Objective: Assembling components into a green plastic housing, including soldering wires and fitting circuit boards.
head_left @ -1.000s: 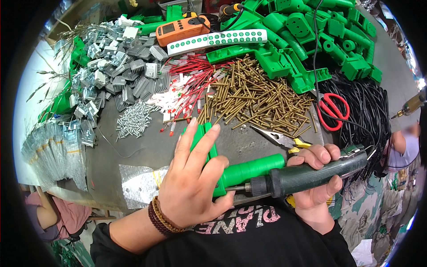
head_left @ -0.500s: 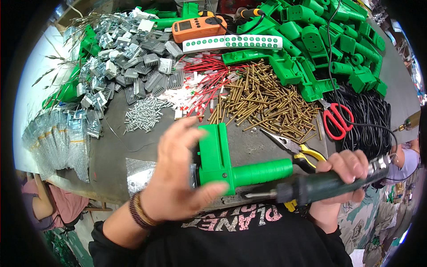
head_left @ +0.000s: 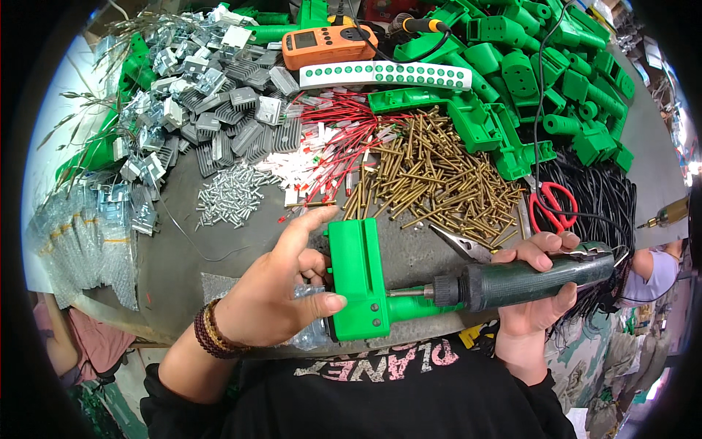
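A green plastic housing with a ribbed handle [head_left: 357, 256] lies in front of me, two screw heads showing near its lower right corner. My left hand [head_left: 281, 282] grips its left side, thumb over the edge and index finger stretched along the far end. Clear bubble wrap [head_left: 311, 322] shows under that hand. My right hand [head_left: 537, 271] is wrapped around a dark electric screwdriver [head_left: 526, 282], held level. Its bit reaches the housing's right edge above the handle; whether it touches a screw cannot be seen. The screwdriver covers part of the handle.
Brass-coloured long screws [head_left: 446, 175], small silver screws [head_left: 230, 194] and red-wired parts [head_left: 329, 154] lie beyond the housing. Heat sinks [head_left: 241, 139] pile up left, green housings [head_left: 526, 73] right. Pliers [head_left: 464, 241], red-handled scissors [head_left: 552, 207] and black cables [head_left: 599, 197] lie near the screwdriver.
My left hand, blurred and lifted earlier, now grips the housing. The screwdriver has moved up and left, its bit now at the housing's edge. A second screw head is now visible.
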{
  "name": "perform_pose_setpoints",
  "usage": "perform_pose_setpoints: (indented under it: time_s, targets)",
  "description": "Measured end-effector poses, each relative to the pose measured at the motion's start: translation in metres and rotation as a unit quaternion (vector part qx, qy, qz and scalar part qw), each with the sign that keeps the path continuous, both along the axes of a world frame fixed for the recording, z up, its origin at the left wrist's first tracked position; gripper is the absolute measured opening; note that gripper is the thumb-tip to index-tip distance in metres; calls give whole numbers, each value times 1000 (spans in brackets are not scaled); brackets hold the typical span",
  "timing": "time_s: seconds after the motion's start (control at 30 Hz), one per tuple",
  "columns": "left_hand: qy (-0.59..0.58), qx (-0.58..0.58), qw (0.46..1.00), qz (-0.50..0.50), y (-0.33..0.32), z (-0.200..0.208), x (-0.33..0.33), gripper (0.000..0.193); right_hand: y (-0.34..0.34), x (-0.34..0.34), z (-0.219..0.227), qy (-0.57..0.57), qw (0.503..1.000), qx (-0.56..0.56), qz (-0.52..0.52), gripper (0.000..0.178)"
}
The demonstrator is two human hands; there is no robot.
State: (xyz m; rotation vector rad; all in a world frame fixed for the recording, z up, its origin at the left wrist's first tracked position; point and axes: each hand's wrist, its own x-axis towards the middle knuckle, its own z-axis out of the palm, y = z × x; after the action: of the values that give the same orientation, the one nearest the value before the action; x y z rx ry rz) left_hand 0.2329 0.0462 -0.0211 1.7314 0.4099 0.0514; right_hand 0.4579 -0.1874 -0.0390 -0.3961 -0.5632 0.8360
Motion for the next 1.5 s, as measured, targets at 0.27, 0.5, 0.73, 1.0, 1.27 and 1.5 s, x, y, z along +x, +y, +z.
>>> perform_pose_setpoints:
  time_s: [0.27,0.5,0.73,1.0,1.27,1.5]
  targets:
    - [-64,46,995,-53,5,-7,-4,104,8,5,-4,55,998,-9,16,37]
    - [-88,-1,994,-70,9,-20,-8,123,17,4,-7,80,996,-3,37,38]
    - [-82,23,993,-87,12,-19,-9,121,20,6,-11,90,995,17,43,43]
    - [-78,14,994,-71,9,-17,-10,126,20,15,-14,42,993,64,90,50]
    - [-297,525,787,129,-40,-3,-24,65,-23,49,91,-201,979,-6,32,44]
    - [-266,379,886,5,-58,-21,-22,48,-24,176,69,-682,371,-470,-419,54]
